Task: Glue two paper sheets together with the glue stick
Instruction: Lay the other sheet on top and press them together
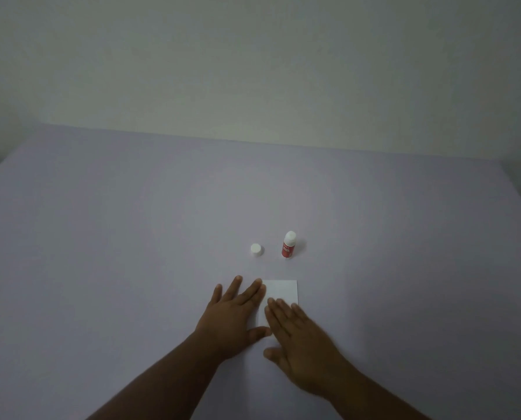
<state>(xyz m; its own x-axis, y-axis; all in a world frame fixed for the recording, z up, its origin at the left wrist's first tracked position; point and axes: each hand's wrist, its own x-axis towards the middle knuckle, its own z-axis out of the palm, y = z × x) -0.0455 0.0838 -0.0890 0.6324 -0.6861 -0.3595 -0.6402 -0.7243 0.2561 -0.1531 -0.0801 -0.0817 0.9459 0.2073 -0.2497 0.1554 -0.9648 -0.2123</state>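
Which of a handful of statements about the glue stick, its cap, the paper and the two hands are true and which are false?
1. The glue stick stands upright on the table. True.
2. The cap is on the glue stick. False: it sits apart on the table, to the stick's left.
3. Both hands lie flat, palms down. True: the left hand lies at the left edge of the paper, and the right hand covers its near part.
4. The right hand holds the glue stick. False: the stick stands alone, beyond the paper.
5. The paper is red. False: it is white; the stick's label is red.
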